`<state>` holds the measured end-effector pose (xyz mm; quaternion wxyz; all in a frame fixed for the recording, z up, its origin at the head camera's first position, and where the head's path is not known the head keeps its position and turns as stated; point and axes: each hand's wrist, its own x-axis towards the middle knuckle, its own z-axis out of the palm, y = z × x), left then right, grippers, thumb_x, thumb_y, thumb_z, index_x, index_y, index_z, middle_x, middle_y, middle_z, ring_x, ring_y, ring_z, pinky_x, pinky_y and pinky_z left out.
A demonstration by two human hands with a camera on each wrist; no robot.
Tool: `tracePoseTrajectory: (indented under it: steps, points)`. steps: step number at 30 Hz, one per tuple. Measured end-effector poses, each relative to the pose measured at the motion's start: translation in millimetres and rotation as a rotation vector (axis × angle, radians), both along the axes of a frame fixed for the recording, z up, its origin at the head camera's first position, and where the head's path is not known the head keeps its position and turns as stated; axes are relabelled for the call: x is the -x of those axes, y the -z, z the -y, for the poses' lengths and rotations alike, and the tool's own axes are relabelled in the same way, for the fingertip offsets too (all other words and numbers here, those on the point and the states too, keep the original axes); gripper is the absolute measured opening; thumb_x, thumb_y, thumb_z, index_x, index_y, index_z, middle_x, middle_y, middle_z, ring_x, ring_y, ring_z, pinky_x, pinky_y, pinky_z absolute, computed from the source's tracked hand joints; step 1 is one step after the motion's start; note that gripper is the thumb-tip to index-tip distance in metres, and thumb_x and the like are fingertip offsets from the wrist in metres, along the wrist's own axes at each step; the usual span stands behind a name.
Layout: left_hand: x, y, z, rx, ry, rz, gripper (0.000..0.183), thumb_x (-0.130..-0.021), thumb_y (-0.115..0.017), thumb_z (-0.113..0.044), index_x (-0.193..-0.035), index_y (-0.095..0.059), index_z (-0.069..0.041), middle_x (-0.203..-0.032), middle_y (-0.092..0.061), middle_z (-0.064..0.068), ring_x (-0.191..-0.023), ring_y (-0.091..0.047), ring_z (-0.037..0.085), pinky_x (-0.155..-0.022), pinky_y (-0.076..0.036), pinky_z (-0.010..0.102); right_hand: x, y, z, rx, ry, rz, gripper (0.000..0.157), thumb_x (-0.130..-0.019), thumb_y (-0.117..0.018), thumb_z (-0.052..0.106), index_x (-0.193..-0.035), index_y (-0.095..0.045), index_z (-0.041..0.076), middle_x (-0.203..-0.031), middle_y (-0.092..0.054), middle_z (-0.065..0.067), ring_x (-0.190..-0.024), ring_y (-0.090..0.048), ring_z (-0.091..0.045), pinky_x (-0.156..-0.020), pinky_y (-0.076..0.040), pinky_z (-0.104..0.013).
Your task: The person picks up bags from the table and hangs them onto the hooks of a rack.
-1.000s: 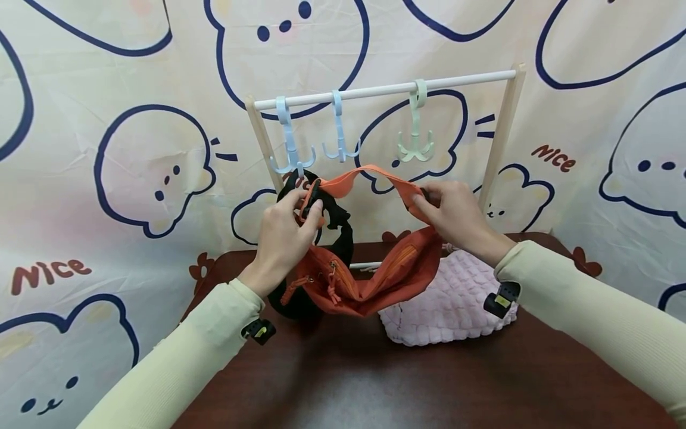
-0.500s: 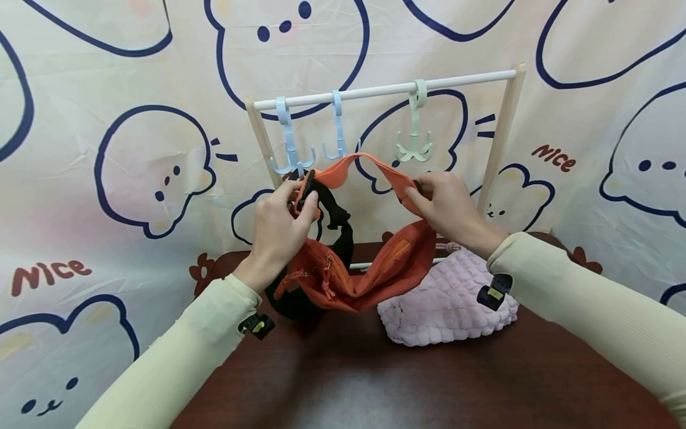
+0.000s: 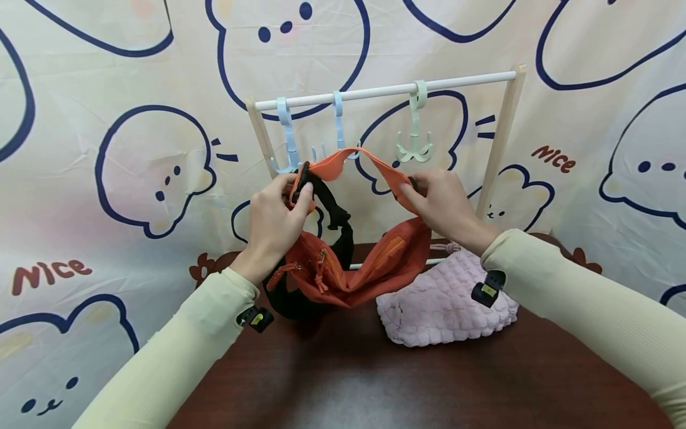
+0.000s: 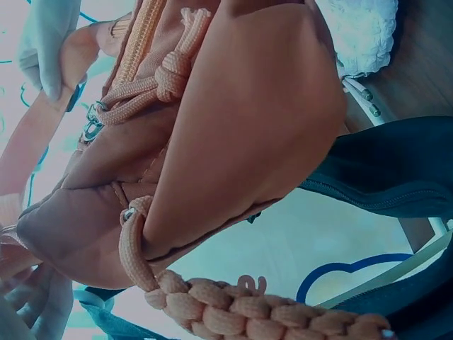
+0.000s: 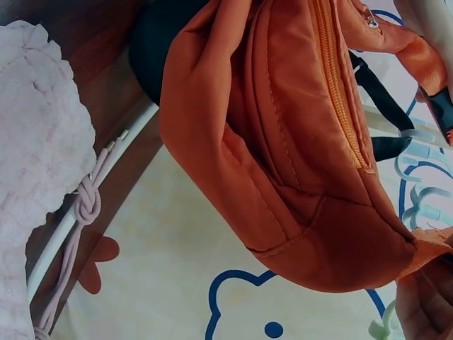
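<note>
Orange bag (image 3: 370,292) is hanging mid-air at centre of head view, sagging in middle, ends riding higher! Orange strap (image 3: 333,167) is arching above, black buckle (image 3: 302,182) showing at its left; knotted pull (image 3: 320,279) and braided pull (image 4: 233,308) are dangling from zips.

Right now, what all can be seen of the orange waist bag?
The orange waist bag, apparently smooth fabric, hangs sagging in the middle, in front of the rack. It has zippers with metal-looking fittings, a knotted cord pull and a braided cord pull. Its lighter orange strap arches above; the left hand pinches that near a black buckle, the right hand the strap's other side. Its contents cannot be seen.
</note>
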<state>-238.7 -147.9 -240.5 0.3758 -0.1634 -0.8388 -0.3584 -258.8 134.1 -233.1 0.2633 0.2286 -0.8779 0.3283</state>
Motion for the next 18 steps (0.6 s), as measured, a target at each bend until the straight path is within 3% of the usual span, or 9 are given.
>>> tracePoseTrajectory:
  steps: [8, 18]
  points:
    - [3.4, -2.8, 2.0, 0.003, -0.011, -0.02, 0.029, -0.1, -0.061, -0.028, -0.113, -0.07, -0.003, -0.082, -0.074, 0.011, -0.058, -0.054, 0.016, -0.05, -0.036, 0.024, 2.9, -3.0, 2.9, -0.018, 0.008, -0.011, 0.02, -0.099, -0.063, 0.014, -0.106, -0.076, -0.001, -0.085, -0.074, -0.016, -0.071, -0.06, -0.024, -0.064, -0.048, -0.032]
    - [6.5, -7.2, 4.0, -0.011, -0.022, -0.015, 0.031, -0.1, -0.061, -0.028, -0.116, -0.069, -0.003, -0.089, -0.075, 0.013, -0.059, -0.057, 0.018, -0.05, -0.039, 0.022, 5.8, -7.6, 10.8, -0.009, -0.037, -0.043, 0.016, -0.099, -0.062, 0.012, -0.095, -0.073, 0.003, -0.081, -0.072, -0.013, -0.07, -0.059, -0.022, -0.063, -0.045, -0.032]
